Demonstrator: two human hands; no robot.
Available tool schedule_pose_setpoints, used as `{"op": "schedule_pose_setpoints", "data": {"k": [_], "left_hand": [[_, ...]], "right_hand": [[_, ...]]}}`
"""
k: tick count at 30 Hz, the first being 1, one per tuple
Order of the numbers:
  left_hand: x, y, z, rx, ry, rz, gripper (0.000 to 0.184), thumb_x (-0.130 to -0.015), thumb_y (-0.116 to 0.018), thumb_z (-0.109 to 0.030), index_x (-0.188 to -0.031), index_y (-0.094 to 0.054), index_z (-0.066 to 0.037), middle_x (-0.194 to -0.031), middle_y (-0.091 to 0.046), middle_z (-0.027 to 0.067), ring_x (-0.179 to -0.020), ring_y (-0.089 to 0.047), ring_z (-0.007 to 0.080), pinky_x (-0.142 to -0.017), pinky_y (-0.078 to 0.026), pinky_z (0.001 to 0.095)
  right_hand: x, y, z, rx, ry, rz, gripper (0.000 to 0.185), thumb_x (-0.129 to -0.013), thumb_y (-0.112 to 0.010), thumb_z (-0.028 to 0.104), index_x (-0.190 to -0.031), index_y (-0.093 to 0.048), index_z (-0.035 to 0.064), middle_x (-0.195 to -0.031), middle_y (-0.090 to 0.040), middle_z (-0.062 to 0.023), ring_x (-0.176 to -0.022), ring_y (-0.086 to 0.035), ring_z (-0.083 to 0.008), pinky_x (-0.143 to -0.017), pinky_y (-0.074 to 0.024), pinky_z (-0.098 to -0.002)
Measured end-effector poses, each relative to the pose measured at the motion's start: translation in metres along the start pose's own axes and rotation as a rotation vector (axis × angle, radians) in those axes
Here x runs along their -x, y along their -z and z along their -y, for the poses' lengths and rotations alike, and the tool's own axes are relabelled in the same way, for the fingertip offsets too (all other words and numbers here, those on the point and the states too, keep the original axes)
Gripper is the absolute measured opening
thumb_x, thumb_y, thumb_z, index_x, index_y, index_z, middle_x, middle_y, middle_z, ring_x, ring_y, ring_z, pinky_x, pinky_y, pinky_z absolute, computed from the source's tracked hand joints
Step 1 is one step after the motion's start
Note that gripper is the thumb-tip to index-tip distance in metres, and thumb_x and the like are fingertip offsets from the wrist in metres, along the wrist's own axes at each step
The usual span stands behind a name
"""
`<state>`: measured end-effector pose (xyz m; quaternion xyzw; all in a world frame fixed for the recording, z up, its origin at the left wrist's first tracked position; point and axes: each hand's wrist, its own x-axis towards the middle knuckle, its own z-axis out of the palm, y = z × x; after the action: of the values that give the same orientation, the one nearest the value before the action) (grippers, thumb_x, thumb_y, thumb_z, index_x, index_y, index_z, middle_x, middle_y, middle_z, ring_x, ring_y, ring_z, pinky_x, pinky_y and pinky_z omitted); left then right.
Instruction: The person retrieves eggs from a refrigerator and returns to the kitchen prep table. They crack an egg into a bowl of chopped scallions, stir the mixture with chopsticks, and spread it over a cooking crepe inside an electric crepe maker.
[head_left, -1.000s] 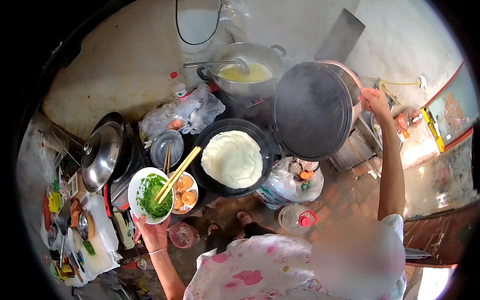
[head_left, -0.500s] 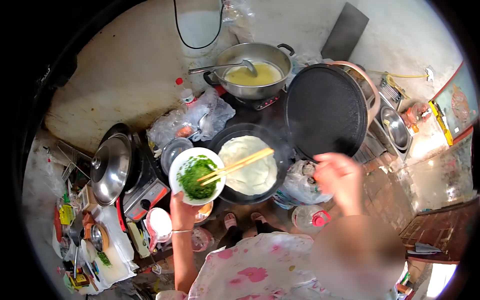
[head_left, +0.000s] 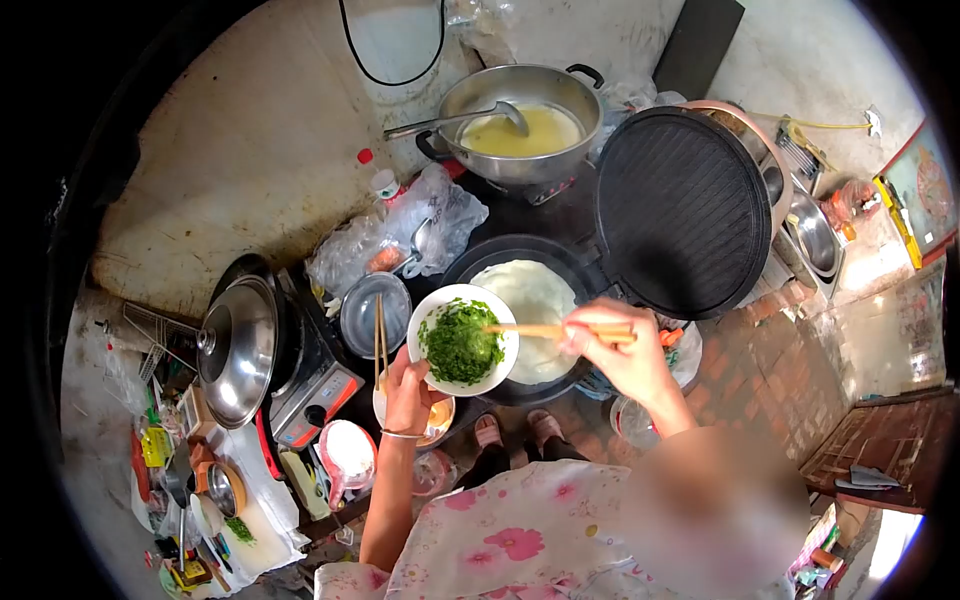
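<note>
My left hand grips a white bowl of chopped greens by its near left rim. In my right hand are wooden chopsticks, their tips in the greens. Beneath and behind the bowl, a pale round flatbread lies in a black electric griddle, partly hidden by the bowl and my right hand. The griddle's ridged lid stands raised to the right. Another pair of chopsticks sticks up from a bowl mostly hidden behind my left hand.
A steel pot with yellowish liquid and a ladle stands at the back. Left are a lidded wok, a glass bowl and a red-handled container of white powder. Plastic bags lie behind the griddle.
My right hand has come in from the right and taken hold of the chopsticks, which were resting in the greens. The bowl has moved right relative to the griddle, covering more of the flatbread's left side.
</note>
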<state>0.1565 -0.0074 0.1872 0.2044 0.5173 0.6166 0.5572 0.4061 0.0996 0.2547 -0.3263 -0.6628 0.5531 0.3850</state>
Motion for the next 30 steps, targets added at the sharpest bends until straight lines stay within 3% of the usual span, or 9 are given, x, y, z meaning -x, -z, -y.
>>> {"op": "schedule_pose_setpoints", "data": {"k": [2, 6, 10, 14, 17, 19, 23, 27, 30], "left_hand": [[-0.002, 0.000, 0.004, 0.031, 0.042, 0.011, 0.043, -0.080, -0.042, -0.013, -0.122, -0.039, -0.005, -0.108, -0.053, 0.0092, -0.088, -0.060, 0.0211, -0.063, -0.056, 0.0339], [-0.001, -0.006, 0.024, 0.062, 0.160, -0.007, 0.041, -0.082, -0.042, -0.015, -0.121, -0.039, -0.005, -0.109, -0.053, 0.0099, -0.088, -0.060, 0.0228, -0.064, -0.056, 0.0358], [-0.001, -0.001, 0.021, -0.009, 0.098, 0.021, 0.041, -0.082, -0.043, -0.013, -0.122, -0.039, -0.005, -0.111, -0.052, 0.0093, -0.091, -0.059, 0.0222, -0.069, -0.056, 0.0361], [-0.006, -0.003, 0.036, -0.053, -0.001, 0.010, 0.044, -0.081, -0.046, -0.009, -0.124, -0.037, -0.004, -0.115, -0.049, 0.0092, -0.096, -0.056, 0.0202, -0.070, -0.055, 0.0337], [-0.002, -0.008, 0.029, -0.098, -0.083, 0.013, 0.044, -0.081, -0.047, -0.010, -0.124, -0.037, -0.005, -0.115, -0.050, 0.0085, -0.095, -0.057, 0.0197, -0.069, -0.054, 0.0324], [-0.008, 0.000, 0.027, -0.083, -0.076, -0.019, 0.044, -0.082, -0.047, -0.011, -0.125, -0.037, -0.007, -0.114, -0.051, 0.0079, -0.094, -0.057, 0.0189, -0.068, -0.054, 0.0315], [-0.014, 0.001, 0.043, -0.028, 0.019, -0.077, 0.039, -0.084, -0.048, -0.012, -0.122, -0.041, -0.009, -0.110, -0.052, 0.0062, -0.090, -0.058, 0.0181, -0.064, -0.055, 0.0338], [-0.010, 0.001, 0.030, -0.004, -0.011, -0.050, 0.038, -0.084, -0.048, -0.013, -0.122, -0.042, -0.009, -0.108, -0.053, 0.0054, -0.089, -0.058, 0.0172, -0.062, -0.056, 0.0332], [-0.013, 0.002, 0.034, -0.014, -0.027, -0.055, 0.038, -0.085, -0.047, -0.013, -0.122, -0.041, -0.008, -0.108, -0.053, 0.0057, -0.089, -0.058, 0.0174, -0.062, -0.056, 0.0319]], "right_hand": [[0.012, -0.014, 0.001, -0.138, -0.050, 0.061, 0.008, -0.077, -0.062, 0.004, -0.082, -0.062, -0.0012, -0.075, -0.060, -0.0065, -0.066, -0.059, -0.0102, -0.057, -0.0461, -0.0228], [-0.019, -0.027, -0.002, 0.144, 0.254, 0.017, 0.009, -0.081, -0.059, 0.004, -0.078, -0.060, -0.0041, -0.074, -0.061, -0.0062, -0.059, -0.060, -0.0116, -0.054, -0.0465, -0.0202], [-0.003, 0.002, 0.003, 0.126, -0.045, 0.076, 0.012, -0.082, -0.057, 0.005, -0.077, -0.059, -0.0057, -0.070, -0.060, -0.0064, -0.057, -0.059, -0.0095, -0.053, -0.0478, -0.0198], [-0.010, -0.027, -0.006, 0.203, 0.246, 0.093, 0.008, -0.080, -0.060, 0.009, -0.083, -0.062, 0.0024, -0.071, -0.059, -0.0039, -0.059, -0.052, -0.0105, -0.053, -0.0416, -0.0246], [-0.018, -0.008, -0.006, 0.118, 0.121, -0.144, 0.011, -0.081, -0.059, 0.009, -0.078, -0.061, -0.0013, -0.067, -0.059, -0.0061, -0.054, -0.054, -0.0102, -0.048, -0.0417, -0.0235], [0.005, -0.006, -0.023, 0.022, 0.025, -0.046, 0.012, -0.081, -0.059, 0.009, -0.078, -0.062, -0.0014, -0.068, -0.060, -0.0088, -0.057, -0.058, -0.0105, -0.050, -0.0447, -0.0228], [-0.012, -0.046, -0.018, 0.125, 0.308, -0.025, 0.013, -0.080, -0.060, 0.011, -0.078, -0.062, -0.0014, -0.068, -0.060, -0.0084, -0.056, -0.057, -0.0125, -0.048, -0.0423, -0.0243], [-0.012, -0.007, -0.017, 0.127, -0.019, -0.056, 0.015, -0.082, -0.058, 0.012, -0.077, -0.062, -0.0015, -0.065, -0.061, -0.0082, -0.056, -0.059, -0.0107, -0.048, -0.0448, -0.0228], [0.007, -0.055, -0.020, -0.030, 0.135, -0.052, 0.012, -0.079, -0.061, 0.008, -0.078, -0.061, -0.0032, -0.070, -0.061, -0.0105, -0.056, -0.058, -0.0124, -0.049, -0.0440, -0.0244]]}}
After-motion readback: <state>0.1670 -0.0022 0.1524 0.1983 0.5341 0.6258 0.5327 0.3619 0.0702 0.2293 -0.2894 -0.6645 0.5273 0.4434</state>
